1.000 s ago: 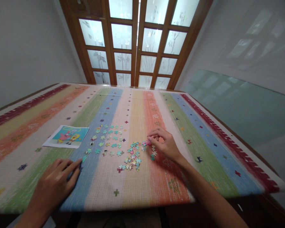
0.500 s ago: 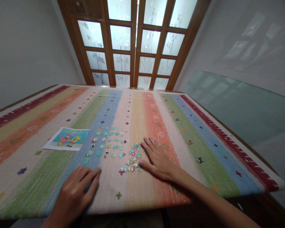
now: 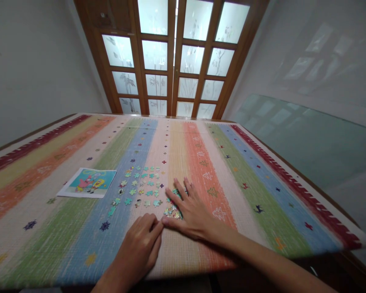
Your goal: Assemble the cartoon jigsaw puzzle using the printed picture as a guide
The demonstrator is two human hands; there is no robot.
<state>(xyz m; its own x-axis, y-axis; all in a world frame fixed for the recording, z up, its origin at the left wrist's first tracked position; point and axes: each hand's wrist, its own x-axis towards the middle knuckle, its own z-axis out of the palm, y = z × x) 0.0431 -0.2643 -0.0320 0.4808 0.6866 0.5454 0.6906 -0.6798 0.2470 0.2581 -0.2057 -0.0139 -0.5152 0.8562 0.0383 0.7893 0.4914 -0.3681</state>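
Right hand (image 3: pixel 190 211): fingers are spread over the puzzle pile (image 3: pixel 171 213); light pressure is best applied.
Left hand (image 3: pixel 143 240): fingers are curled; whether anything is gripped cannot be told.
Spaced pieces (image 3: pixel 150 193): laid left of the puzzle pile, best left undisturbed.

Far end: brown wooden doors (image 3: pixel 170 73), gridded with frosted panes (image 3: pixel 154 55) bearing plant designs; bright light (image 3: pixel 153 16) came through. Left wall (image 3: pixel 30 61) was pale and plain. Right wall (image 3: pixel 262 77) was pale above, with a grey-green section (image 3: pixel 320 150) below; both carried window-shaped reflections (image 3: pixel 300 67). A large table (image 3: pixel 33 134), brown at its edge, ran from near to far under a striped cloth (image 3: pixel 250 162). Floor (image 3: pixel 332 262), near right, looked dark.
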